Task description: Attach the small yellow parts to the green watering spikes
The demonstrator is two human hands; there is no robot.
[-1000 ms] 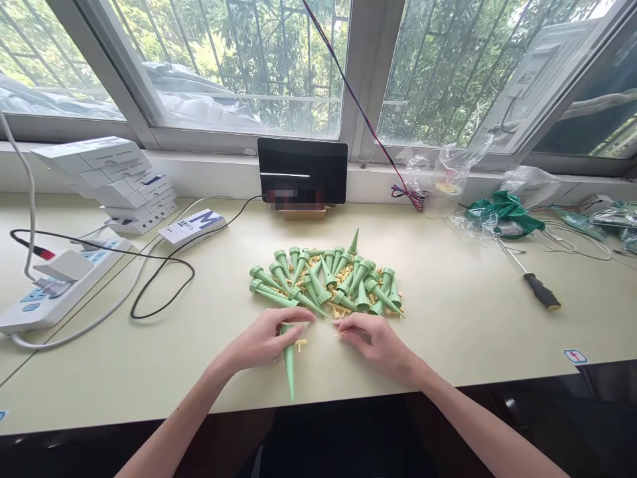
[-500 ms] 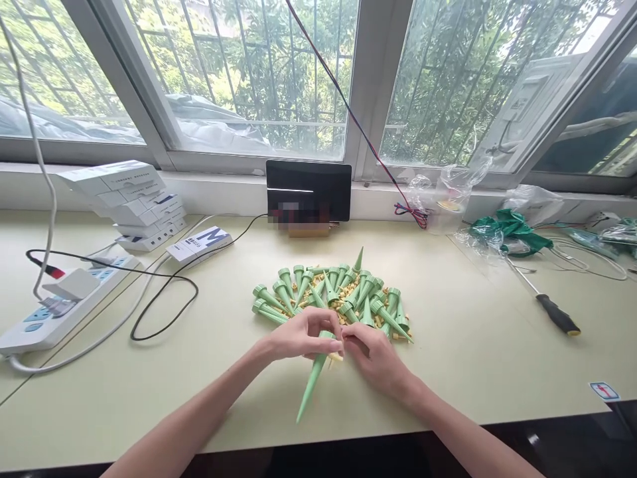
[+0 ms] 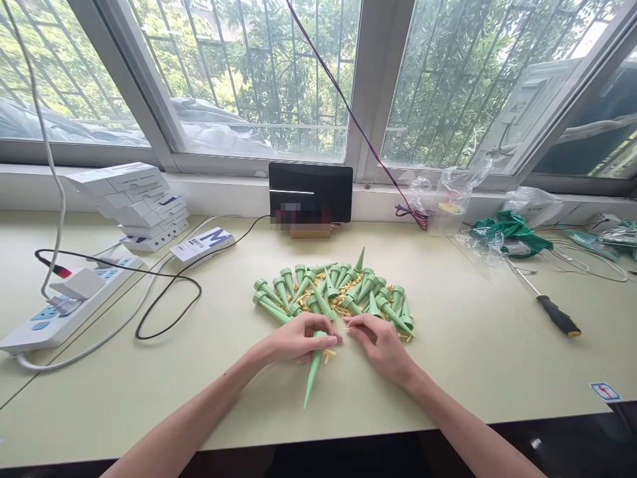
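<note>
My left hand point(image 3: 301, 340) is closed around the wide end of a green plastic spike point(image 3: 312, 378), whose tip points down towards the front of the table. Just beside that spike shows a small yellow plastic piece point(image 3: 329, 356); I cannot tell if it is attached or lying loose. My right hand point(image 3: 381, 344) is pinched, with a tiny pale sliver point(image 3: 347, 328) at its fingertips, too small to name. Beyond both hands lies a heap of similar green spikes point(image 3: 367, 284), mixed with small yellow pieces point(image 3: 343, 309).
Behind the heap a black screen point(image 3: 311, 189) leans by the window. To the left are a power strip point(image 3: 74, 299), stacked white boxes point(image 3: 144, 199) and a black cable point(image 3: 194, 309). A screwdriver point(image 3: 558, 315) and green plastic bag point(image 3: 515, 234) lie to the right.
My hands have drawn slightly apart, with the right fingertips moving off the spike's wide end. The spike's tip has shifted a little up and right.
</note>
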